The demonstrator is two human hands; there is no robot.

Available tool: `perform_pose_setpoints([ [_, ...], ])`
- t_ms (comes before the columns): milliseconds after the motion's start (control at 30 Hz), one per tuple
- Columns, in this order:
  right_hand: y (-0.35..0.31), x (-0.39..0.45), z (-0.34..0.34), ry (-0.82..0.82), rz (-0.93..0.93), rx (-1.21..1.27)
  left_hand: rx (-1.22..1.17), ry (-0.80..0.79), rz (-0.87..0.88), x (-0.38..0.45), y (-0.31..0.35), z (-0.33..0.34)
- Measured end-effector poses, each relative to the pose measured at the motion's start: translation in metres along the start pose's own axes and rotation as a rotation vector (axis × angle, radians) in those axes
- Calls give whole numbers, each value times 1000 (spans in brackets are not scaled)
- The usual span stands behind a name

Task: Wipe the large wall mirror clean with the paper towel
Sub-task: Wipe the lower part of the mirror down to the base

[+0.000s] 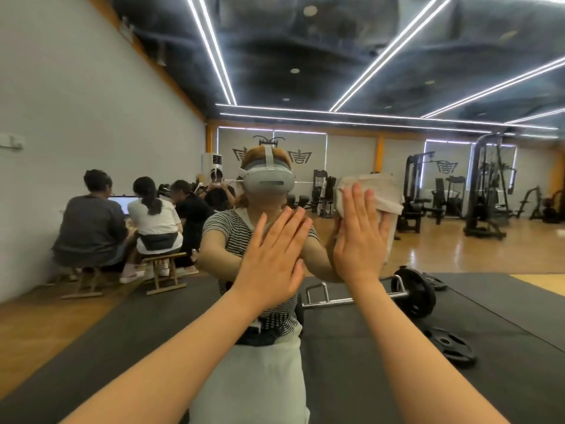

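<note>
The large wall mirror (458, 246) fills the whole view and reflects a gym room and me. My right hand (359, 237) presses a crumpled white paper towel (374, 191) flat against the glass at about head height, fingers straight and pointing up. Most of the towel shows above and to the right of the fingers. My left hand (272, 258) lies flat on the mirror just to the left, fingers spread and straight, holding nothing. Both forearms reach up from the bottom of the view.
All else is reflection: a barbell (406, 292) and loose weight plates (452, 347) on a black floor mat behind me, weight machines (486, 191) at the right, and several people seated on wooden stools (162, 270) at the left by a white wall.
</note>
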State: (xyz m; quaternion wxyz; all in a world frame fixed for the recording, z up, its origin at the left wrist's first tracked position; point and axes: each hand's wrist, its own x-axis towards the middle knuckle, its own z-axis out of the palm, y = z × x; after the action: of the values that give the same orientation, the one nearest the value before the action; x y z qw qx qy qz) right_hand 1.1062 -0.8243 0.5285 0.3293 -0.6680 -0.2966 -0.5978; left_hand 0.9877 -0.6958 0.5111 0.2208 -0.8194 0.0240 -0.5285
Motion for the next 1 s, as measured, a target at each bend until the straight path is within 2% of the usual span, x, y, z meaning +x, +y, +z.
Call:
perform_pose_setpoints([
  [200,-4,2,-5,-54,29,0,20,-26,-70,-61,-56,-29],
  [367,-6,1,-6,-75,64,-8,46,-44,-345,-116,-112,-44],
  [500,-6,2,-7,-78,71,-19,81,-37,-523,-128,-145,-42],
  [833,2,16,-19,-10,-47,5,131,48,-502,-130,-156,-22],
  [900,-14,13,-9,17,2,-22,132,70,-491,-130,-156,-20],
  [1000,-60,10,8,26,259,-38,146,92,-479,-130,-156,-19],
])
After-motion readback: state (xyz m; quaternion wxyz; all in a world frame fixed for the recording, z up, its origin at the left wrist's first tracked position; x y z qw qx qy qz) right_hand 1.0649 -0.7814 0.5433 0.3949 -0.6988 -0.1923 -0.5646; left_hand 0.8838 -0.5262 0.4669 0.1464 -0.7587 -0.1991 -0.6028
